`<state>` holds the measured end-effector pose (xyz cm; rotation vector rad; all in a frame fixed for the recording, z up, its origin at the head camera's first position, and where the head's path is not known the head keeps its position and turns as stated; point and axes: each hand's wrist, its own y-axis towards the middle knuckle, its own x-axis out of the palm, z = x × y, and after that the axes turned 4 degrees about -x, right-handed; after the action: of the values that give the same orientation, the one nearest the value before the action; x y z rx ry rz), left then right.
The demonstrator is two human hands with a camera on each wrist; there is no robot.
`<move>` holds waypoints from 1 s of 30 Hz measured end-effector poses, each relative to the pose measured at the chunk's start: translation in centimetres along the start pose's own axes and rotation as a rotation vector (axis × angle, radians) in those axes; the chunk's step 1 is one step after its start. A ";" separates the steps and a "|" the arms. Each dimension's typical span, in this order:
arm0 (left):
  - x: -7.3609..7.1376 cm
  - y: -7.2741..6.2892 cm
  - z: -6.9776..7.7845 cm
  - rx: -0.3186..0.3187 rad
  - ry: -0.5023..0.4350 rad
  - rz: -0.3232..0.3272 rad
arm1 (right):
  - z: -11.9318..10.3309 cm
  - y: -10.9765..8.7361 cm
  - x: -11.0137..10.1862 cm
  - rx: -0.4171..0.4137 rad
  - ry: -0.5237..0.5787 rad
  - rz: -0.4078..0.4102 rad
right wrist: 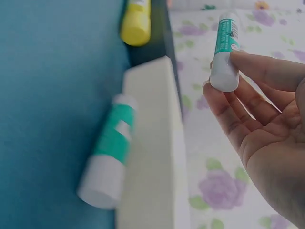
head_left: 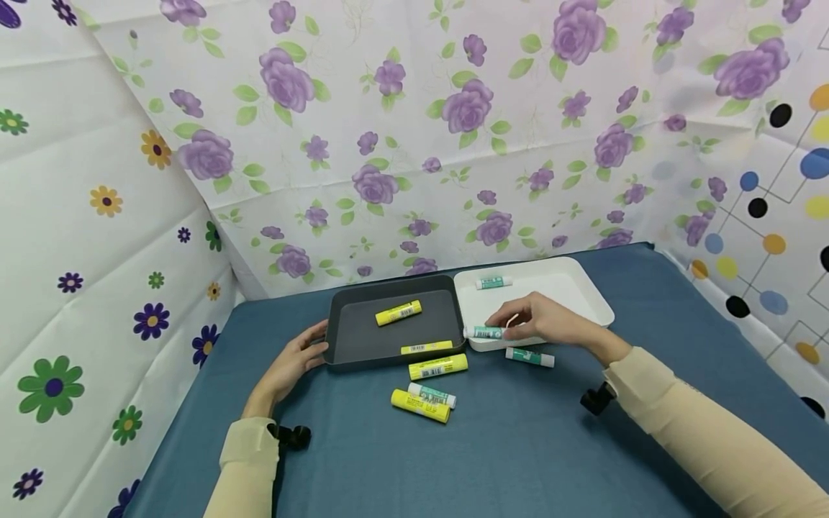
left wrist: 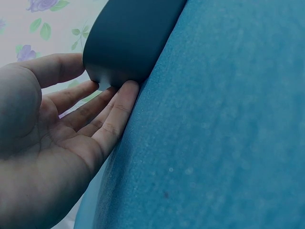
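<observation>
My right hand (head_left: 539, 318) pinches a green-and-white glue stick (right wrist: 226, 52) between thumb and fingers, over the front left corner of the white tray (head_left: 592, 306). Another green glue stick (head_left: 494, 283) lies at the back of that tray. In the right wrist view, a third green glue stick (right wrist: 112, 148) rests on the cloth beside the tray's front wall. My left hand (head_left: 293, 362) touches the left end of the dark grey tray (head_left: 350, 324), its fingers extended against the corner. Inside the grey tray are two yellow glue sticks (head_left: 398, 313), one along its front side.
The two trays stand side by side at the back of the blue cloth-covered table (head_left: 505, 453). In front of the grey tray lie a yellow glue stick (head_left: 437, 367), a green-and-white one (head_left: 432, 395) and another yellow one (head_left: 419, 406). Patterned curtains (head_left: 388, 180) surround the table.
</observation>
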<state>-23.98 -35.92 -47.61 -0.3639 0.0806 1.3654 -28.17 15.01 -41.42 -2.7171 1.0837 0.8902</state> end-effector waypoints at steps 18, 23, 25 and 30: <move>-0.1 -0.2 0.2 0.016 0.004 -0.003 | 0.4 -0.1 -6.5 0.122 -0.017 0.138; -0.1 -0.3 0.4 0.018 0.000 -0.007 | 0.9 0.2 -8.1 0.150 -0.039 0.125; -0.1 -0.3 0.3 0.014 0.002 -0.008 | 1.1 0.4 -8.7 0.155 -0.047 0.123; 0.0 -0.2 0.1 0.004 0.001 -0.002 | 1.7 1.1 -10.1 0.181 -0.076 0.122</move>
<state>-23.82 -35.93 -47.49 -0.3607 0.0835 1.3628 -35.58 20.74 -37.12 -2.4739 1.2590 0.8578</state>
